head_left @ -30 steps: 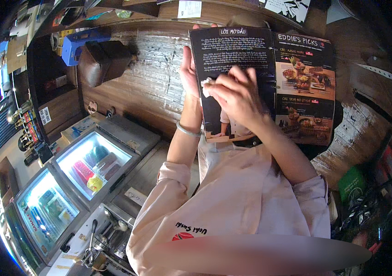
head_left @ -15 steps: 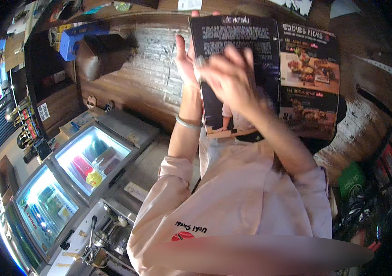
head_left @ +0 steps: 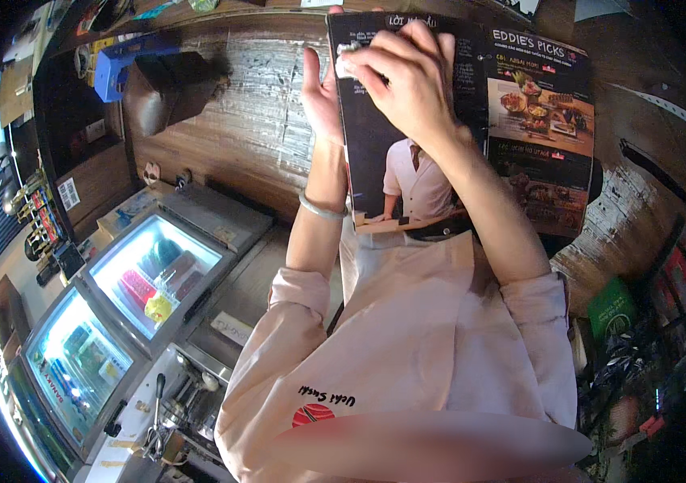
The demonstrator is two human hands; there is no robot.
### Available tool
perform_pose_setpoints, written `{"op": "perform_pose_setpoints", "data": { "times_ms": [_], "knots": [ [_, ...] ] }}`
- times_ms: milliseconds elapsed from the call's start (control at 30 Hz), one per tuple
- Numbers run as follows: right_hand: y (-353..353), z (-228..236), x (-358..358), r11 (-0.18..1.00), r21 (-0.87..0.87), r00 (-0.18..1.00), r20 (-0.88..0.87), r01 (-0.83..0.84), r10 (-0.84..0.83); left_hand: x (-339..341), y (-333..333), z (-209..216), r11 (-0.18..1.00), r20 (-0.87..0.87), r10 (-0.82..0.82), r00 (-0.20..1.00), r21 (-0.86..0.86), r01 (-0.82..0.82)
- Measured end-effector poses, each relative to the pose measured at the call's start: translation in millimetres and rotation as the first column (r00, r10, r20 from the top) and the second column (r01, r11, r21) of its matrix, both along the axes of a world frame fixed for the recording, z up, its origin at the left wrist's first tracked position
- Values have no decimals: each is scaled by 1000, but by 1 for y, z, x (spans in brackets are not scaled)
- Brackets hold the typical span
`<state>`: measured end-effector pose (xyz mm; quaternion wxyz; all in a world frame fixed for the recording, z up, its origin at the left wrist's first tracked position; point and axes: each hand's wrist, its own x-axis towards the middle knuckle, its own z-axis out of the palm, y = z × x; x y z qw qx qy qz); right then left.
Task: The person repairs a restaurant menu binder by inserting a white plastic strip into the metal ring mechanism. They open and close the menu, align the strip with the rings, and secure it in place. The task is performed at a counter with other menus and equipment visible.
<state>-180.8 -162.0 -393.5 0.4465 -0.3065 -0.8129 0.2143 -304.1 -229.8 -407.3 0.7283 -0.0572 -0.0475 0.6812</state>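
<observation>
I'm holding an open, black-paged menu booklet with glossy printed pages (head_left: 367, 137) out in front of my pale pink buttoned shirt (head_left: 407, 322). My left hand (head_left: 324, 105) is spreading wide at the booklet's left edge, its thumb standing clear of the page and its fingers mostly hiding behind; I can't tell how firmly they're bracing it. My right hand (head_left: 411, 84) is pinching a small crumpled white wad, tissue or cloth (head_left: 346, 63), between thumb and fingertips at the upper left of the black page, with the other fingers bending over the printing.

To be wiping well, I'd say I should be keeping the wad flat and the pressure light and even, working along the edge in overlapping strokes, with the left palm backing the page so it isn't flexing. Keeping my knuckles off the gloss should be saving it from fresh smudges.

Compared with a second ago, the wad is sitting higher on the page, nearer the top left corner, rather than partway down the left edge. My right hand is looking sharper than in the blurred half-second-old view, and more of the printed figure in a pale shirt (head_left: 419, 181) is showing below my wrist.
</observation>
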Motion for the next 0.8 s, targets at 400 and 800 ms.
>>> {"op": "perform_pose_setpoints", "data": {
  "times_ms": [400,800],
  "knots": [
    [-65,41,112,855,-450,960,-18,-257,279,-10,-22,-22,843,-796,-111,595,-393,-367],
    [-3,45,278,715,-438,827,141,545,-544,-42,-13,31,706,-953,52,-299,247,-663]
  ]
}}
